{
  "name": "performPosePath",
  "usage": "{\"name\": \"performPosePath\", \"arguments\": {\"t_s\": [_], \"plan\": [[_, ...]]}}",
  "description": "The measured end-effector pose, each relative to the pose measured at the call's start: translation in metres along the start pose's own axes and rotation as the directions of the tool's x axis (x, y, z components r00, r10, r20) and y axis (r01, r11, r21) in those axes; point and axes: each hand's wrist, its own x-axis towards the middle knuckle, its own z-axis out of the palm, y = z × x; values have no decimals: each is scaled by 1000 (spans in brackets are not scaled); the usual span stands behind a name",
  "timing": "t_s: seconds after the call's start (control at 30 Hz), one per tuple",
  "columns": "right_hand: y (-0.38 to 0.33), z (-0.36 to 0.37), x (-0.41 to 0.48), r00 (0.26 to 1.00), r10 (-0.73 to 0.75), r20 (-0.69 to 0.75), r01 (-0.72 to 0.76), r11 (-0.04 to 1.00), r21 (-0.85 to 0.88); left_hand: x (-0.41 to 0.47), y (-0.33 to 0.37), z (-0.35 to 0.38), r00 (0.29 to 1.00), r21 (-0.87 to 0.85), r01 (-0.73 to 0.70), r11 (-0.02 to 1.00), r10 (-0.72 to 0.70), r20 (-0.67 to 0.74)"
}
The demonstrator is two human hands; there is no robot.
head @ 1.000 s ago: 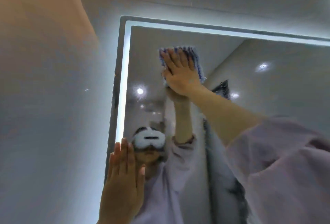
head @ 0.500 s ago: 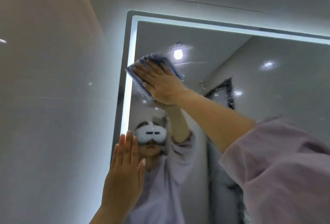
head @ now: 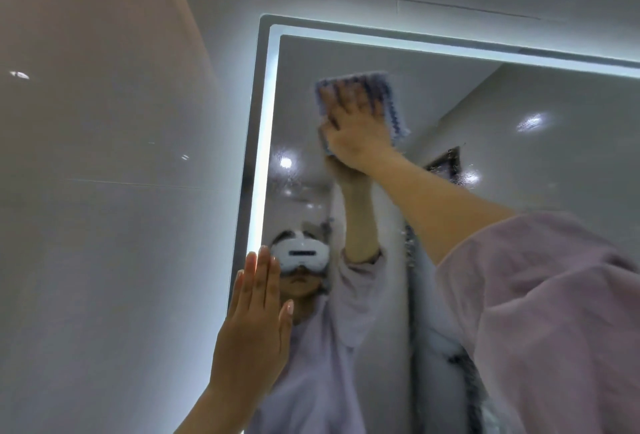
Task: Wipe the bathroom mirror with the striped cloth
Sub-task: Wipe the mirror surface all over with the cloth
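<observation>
A wall mirror (head: 519, 115) with a lit white border fills the upper right of the head view. The blue and white striped cloth (head: 388, 87) lies flat against the glass near the mirror's top left corner. My right hand (head: 356, 125) presses on the cloth with fingers spread and pointing up, the arm stretched high. My left hand (head: 254, 323) rests flat on the mirror's lower left edge, fingers straight and together, holding nothing.
A glossy grey tiled wall (head: 121, 191) stands left of the mirror. The mirror's lit frame strip (head: 263, 143) runs down its left side. Water droplets speckle the glass around a reflected lamp (head: 285, 162). My reflection shows in the mirror's lower part.
My right hand has slid the cloth from the left border of the mirror up and to the right. The left hand has stayed flat on the lower left edge.
</observation>
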Motion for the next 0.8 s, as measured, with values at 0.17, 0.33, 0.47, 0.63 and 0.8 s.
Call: {"name": "performPosePath", "arguments": {"t_s": [0.17,0.33,0.47,0.63,0.8], "plan": [[-8,6,-10,912,-396,110,406,909,-94,0,3,-2,1000,7,-5,1000,5,-23],[23,-1,-13,985,163,51,-167,981,102,2,3,-3,1000,36,15,999,-15,7],[-25,26,-50,987,-163,-7,162,984,-80,2,4,-3,1000,24,23,999,-23,0],[-50,55,-113,805,-578,131,591,800,-105,3,4,-5,1000,52,6,999,-6,-2],[-3,24,-90,968,-250,12,250,964,-91,2,0,-6,999,111,-42,993,40,25]]}}
